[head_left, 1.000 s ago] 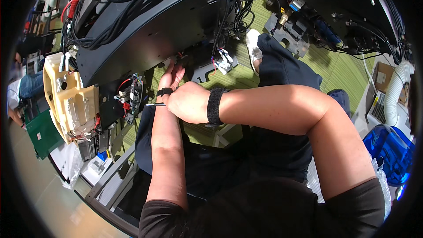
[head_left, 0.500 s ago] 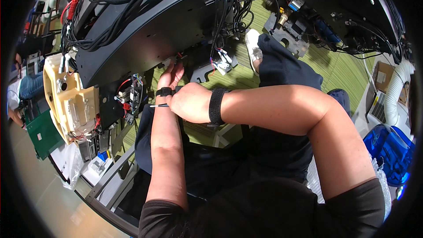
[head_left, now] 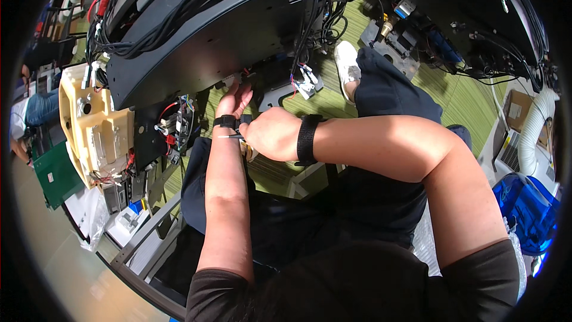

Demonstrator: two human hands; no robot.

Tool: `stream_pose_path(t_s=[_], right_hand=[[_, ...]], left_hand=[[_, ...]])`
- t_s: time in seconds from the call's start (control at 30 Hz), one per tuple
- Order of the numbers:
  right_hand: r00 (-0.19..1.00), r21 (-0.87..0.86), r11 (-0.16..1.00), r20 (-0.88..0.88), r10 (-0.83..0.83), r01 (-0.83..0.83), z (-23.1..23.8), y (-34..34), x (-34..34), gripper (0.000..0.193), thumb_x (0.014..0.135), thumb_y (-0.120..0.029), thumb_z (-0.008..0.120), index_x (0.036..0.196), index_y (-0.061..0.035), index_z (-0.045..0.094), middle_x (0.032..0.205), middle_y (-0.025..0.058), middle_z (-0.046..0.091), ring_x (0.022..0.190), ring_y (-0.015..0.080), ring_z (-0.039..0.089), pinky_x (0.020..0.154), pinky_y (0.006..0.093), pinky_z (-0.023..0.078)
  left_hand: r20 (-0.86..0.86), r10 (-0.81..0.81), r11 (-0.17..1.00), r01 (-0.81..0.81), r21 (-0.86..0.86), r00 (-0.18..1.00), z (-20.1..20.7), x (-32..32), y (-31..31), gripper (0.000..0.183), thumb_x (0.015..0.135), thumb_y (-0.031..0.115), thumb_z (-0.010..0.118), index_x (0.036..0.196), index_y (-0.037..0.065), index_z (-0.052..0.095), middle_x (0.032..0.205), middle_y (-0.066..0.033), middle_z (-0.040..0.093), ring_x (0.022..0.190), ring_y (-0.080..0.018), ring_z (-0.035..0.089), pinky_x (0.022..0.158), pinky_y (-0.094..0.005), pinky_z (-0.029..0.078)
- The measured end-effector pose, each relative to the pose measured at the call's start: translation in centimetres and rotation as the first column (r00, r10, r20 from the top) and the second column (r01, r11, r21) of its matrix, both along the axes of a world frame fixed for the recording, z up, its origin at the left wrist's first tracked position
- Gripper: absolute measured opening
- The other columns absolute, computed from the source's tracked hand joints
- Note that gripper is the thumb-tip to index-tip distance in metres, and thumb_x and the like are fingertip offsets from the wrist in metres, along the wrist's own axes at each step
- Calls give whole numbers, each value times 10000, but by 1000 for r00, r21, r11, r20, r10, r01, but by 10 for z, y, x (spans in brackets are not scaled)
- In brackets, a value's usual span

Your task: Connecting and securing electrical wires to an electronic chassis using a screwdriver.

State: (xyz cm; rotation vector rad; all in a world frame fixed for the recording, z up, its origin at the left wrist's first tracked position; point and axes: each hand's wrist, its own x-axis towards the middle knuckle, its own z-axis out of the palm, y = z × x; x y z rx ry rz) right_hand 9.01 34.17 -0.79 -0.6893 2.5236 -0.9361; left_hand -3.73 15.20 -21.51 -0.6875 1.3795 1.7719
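My left hand (head_left: pixel 235 101) reaches away from me, palm up, under the lower edge of a large curved black panel (head_left: pixel 202 53). Its fingers are stretched out and a little apart, close to small parts beneath that edge; whether they touch them I cannot tell. A black strap (head_left: pixel 226 121) with a small dark block circles the left wrist. Just right of that wrist, my right hand (head_left: pixel 273 135) is closed around a thin pale rod (head_left: pixel 227 136), whose free end points left across my left forearm. The rod's other end is hidden in the fingers. Another black strap (head_left: pixel 308 139) wraps the right wrist.
Bundles of black cables (head_left: pixel 179 12) run over the panel, and loose white connectors (head_left: pixel 307 80) hang at its right. A cream-coloured housing (head_left: pixel 89 125) and exposed wiring (head_left: pixel 176 122) stand left. More black machinery (head_left: pixel 441 24) is upper right; a blue translucent container (head_left: pixel 527 209) sits far right.
My right hand has shifted slightly right and up, carrying the rod, so more of the left wrist strap shows. My left hand stays under the panel edge. The whole view has shifted a little.
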Motion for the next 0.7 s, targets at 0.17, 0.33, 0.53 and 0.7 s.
stream_pose_path(t_s=[0.17, 0.33, 0.53, 0.7], right_hand=[[1000, 26, 1000, -6, -3, 3, -4, -6, -2, 230, 815, -82, 460, 969, 65, 547, 709, 167, 642, 691, 321, 651, 588, 438, 503], [1000, 5, 1000, 11, -10, 10, -3, 1, 0, 218, 811, -79, 458, 949, 65, 547, 702, 171, 638, 686, 325, 648, 587, 436, 502], [1000, -1, 1000, 5, -21, 21, -7, 10, 8, 213, 809, -81, 460, 943, 64, 540, 679, 164, 631, 656, 328, 641, 569, 432, 495], [980, -99, 992, -177, -93, 77, 2, 3, 12, 201, 850, -114, 471, 943, 56, 522, 625, 144, 604, 621, 324, 630, 539, 428, 485]], left_hand=[[-18, -10, 1000, 9, -3, 1000, -3, -1, -2, 359, 919, 280, 572, 1170, 27, 529, 1046, -136, 616, 964, -228, 601, 852, -356, 527], [-13, 24, 1000, -24, -15, 1000, -3, 1, -1, 384, 916, 277, 577, 1207, 36, 507, 1053, -138, 612, 972, -231, 598, 858, -361, 525], [-14, 46, 997, -47, -63, 999, 0, 7, 12, 347, 923, 281, 566, 1174, 45, 526, 1002, -119, 626, 923, -208, 613, 791, -333, 539], [-27, 36, 989, -39, -140, 999, 4, 6, 12, 291, 920, 285, 569, 1037, 19, 568, 853, -82, 642, 731, -171, 628, 627, -280, 549]])
